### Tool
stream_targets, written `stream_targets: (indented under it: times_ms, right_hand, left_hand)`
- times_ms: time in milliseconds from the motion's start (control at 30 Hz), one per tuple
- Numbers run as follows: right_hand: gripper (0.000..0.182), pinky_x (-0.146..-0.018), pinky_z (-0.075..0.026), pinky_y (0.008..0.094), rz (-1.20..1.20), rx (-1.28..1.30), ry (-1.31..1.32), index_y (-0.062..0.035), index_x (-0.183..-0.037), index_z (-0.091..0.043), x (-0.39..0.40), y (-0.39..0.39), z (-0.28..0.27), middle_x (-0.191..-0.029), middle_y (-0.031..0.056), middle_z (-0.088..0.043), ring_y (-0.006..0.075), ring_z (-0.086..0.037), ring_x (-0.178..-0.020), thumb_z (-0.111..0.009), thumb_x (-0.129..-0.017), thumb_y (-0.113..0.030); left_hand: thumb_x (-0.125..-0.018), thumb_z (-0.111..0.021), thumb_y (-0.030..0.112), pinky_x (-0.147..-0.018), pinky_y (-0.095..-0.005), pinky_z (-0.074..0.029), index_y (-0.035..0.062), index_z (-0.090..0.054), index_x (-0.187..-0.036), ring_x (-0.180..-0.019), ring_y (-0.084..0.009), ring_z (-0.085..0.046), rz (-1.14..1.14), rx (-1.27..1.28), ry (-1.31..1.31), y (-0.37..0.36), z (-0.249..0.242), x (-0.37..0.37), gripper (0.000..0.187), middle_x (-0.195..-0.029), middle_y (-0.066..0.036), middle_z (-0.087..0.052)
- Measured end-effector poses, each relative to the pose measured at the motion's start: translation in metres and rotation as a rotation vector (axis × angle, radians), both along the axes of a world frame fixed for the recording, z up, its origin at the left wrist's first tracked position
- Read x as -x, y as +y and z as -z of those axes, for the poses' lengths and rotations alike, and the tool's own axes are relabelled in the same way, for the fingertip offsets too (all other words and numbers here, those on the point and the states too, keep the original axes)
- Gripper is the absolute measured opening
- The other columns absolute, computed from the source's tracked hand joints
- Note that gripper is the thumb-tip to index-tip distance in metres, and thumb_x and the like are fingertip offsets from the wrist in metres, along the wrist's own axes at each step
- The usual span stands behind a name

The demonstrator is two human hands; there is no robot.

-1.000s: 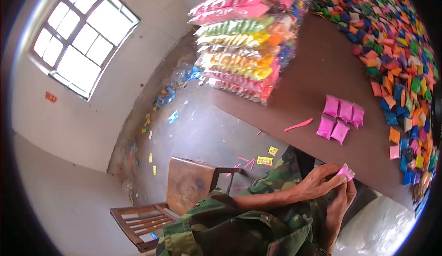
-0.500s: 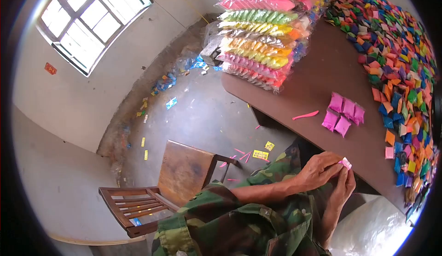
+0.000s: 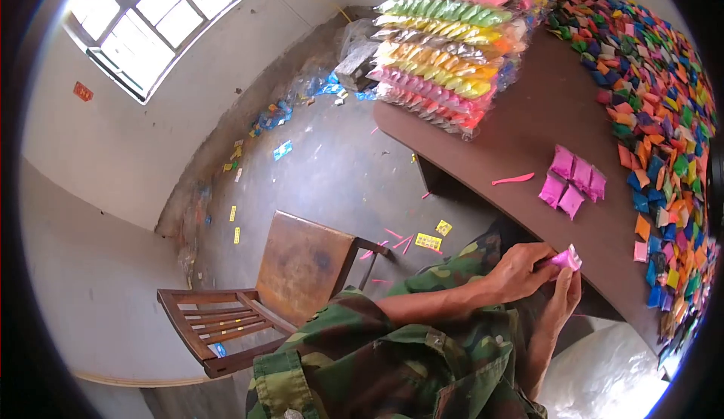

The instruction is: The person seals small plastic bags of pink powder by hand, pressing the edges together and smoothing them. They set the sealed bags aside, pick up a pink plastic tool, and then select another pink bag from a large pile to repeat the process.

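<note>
A small magenta foil packet [image 3: 567, 257] sits between my two hands, just over the table's near edge. Its shiny, crinkled end points up and away from my fingers. My left hand [image 3: 522, 270] comes in from the left and pinches the packet's lower side. Closed as well, my right hand [image 3: 562, 297] grips it from below with thumb and fingers. Several similar magenta packets [image 3: 571, 178] lie in a cluster on the brown table [image 3: 528, 128], beyond my hands. Left of that cluster rests a pink plastic knife [image 3: 513, 179].
Tall stacked clear bags of coloured packets [image 3: 445, 49] stand at the table's far left. A large spread of loose multicoloured packets [image 3: 656, 140] covers its right side. A wooden chair [image 3: 302, 268] is on my left; yellow cards [image 3: 428, 242] and pink pieces litter the floor.
The magenta packet now shows more of itself above my fingers, and my hands have shifted slightly. The view has moved a little, so the table and bags appear farther right.
</note>
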State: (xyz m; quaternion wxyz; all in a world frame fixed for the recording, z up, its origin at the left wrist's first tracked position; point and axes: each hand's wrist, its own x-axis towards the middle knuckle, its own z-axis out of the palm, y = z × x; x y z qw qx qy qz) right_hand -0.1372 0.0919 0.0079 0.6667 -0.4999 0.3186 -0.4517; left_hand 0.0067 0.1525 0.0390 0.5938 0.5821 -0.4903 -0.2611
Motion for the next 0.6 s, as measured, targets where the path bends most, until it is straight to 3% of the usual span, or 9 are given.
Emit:
stream_targets:
  times_ms: [100, 200, 400, 500, 600]
  right_hand:
    - [0.049, -0.093, -0.055, 0.0326, -0.139, -0.082, -0.116, 0.0052, -0.144, -0.059, -0.008, 0.006, -0.003, -0.123, 0.0099, -0.066, 0.0181, -0.064, -0.108, -0.065, -0.111, -0.030]
    - [0.045, -0.094, -0.055, 0.0333, -0.121, -0.126, -0.127, 0.0055, -0.143, -0.060, -0.012, 0.006, -0.001, -0.123, 0.0103, -0.067, 0.0191, -0.066, -0.109, -0.063, -0.112, -0.028]
    - [0.039, -0.096, -0.054, 0.0336, -0.078, -0.087, -0.147, 0.0058, -0.138, -0.064, -0.018, 0.002, -0.004, -0.118, 0.0093, -0.070, 0.0186, -0.067, -0.109, -0.061, -0.113, -0.023]
    - [0.042, -0.102, -0.052, 0.0335, -0.105, -0.074, -0.141, 0.0038, -0.145, -0.061, -0.012, -0.003, 0.010, -0.130, 0.0105, -0.068, 0.0196, -0.066, -0.116, -0.062, -0.112, -0.021]
    - [0.041, -0.097, -0.052, 0.0302, -0.129, -0.084, -0.032, 0.0033, -0.143, -0.063, -0.010, -0.001, 0.005, -0.126, 0.0076, -0.069, 0.0167, -0.065, -0.109, -0.065, -0.110, -0.021]
  left_hand:
    - [-0.097, -0.074, 0.014, -0.065, -0.0410, -0.053, -0.0035, -0.073, -0.107, -0.075, -0.0327, -0.072, 0.004, -0.063, 0.052, 0.006, 0.003, -0.007, 0.020, -0.086, -0.021, -0.072]
    - [-0.097, -0.073, 0.015, -0.063, -0.0393, -0.053, -0.0039, -0.074, -0.109, -0.073, -0.0277, -0.071, -0.018, -0.059, -0.026, 0.010, 0.007, -0.011, 0.023, -0.086, -0.020, -0.072]
    - [-0.098, -0.073, 0.019, -0.064, -0.0377, -0.053, -0.0038, -0.074, -0.111, -0.074, -0.0229, -0.070, 0.086, -0.015, 0.282, 0.019, -0.005, -0.016, 0.026, -0.090, -0.020, -0.074]
    - [-0.099, -0.072, 0.018, -0.063, -0.0375, -0.053, -0.0032, -0.074, -0.109, -0.074, -0.0203, -0.069, 0.077, -0.079, 0.245, 0.023, -0.009, -0.021, 0.024, -0.090, -0.019, -0.074]
    - [-0.099, -0.071, 0.018, -0.063, -0.0368, -0.052, -0.0030, -0.074, -0.104, -0.074, -0.0166, -0.067, 0.032, -0.082, 0.061, 0.023, -0.002, -0.028, 0.022, -0.088, -0.017, -0.074]
